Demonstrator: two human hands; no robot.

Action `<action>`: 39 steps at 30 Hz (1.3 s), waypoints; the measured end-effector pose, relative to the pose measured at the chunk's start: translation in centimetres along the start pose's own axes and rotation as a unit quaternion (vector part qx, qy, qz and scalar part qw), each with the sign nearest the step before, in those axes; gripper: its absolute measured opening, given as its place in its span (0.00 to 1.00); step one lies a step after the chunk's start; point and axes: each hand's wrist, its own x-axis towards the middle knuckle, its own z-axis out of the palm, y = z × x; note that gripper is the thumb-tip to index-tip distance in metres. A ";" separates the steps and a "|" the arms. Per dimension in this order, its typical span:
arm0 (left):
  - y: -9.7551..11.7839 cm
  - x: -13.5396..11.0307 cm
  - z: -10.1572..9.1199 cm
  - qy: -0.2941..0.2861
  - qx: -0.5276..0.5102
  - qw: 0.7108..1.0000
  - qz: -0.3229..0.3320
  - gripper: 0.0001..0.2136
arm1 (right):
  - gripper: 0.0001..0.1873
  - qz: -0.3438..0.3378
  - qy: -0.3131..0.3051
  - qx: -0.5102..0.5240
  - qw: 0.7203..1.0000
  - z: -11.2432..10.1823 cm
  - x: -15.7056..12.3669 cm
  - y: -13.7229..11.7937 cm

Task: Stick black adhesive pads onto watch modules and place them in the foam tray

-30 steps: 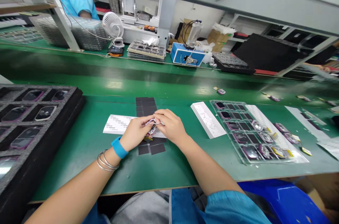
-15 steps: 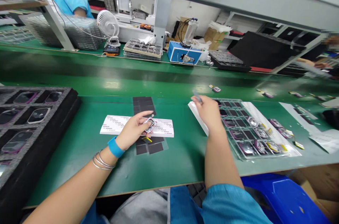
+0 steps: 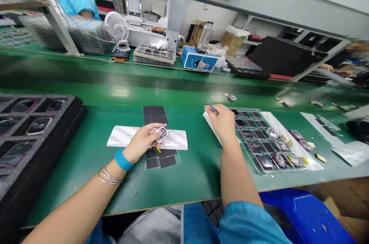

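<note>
Watch-like device (image 3: 163,135) — held by left hand (image 3: 144,138); right hand (image 3: 224,121) grips grey tool (image 3: 211,106)

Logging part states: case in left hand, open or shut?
Open: the case in the left hand shows inner parts within its rim, and a yellow piece shows outside, just below it.
</note>
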 end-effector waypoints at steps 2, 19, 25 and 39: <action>0.1 0.0 0.0 0.000 0.006 1.000 0.001 0.25 | 0.08 -0.043 -0.012 0.044 0.998 0.7 -0.4 -1.2; -0.6 0.0 -0.1 0.054 0.250 0.961 0.106 0.22 | 0.23 -0.012 -0.121 0.370 0.921 2.1 -4.1 -7.8; -0.3 -0.2 0.1 0.052 0.204 0.974 0.084 0.21 | 0.21 0.053 -0.215 0.516 0.827 2.6 -3.7 -7.6; 0.4 -0.1 0.2 -0.024 0.046 0.999 -0.002 0.19 | 0.10 -0.314 -0.082 0.179 0.929 4.2 -4.1 -6.7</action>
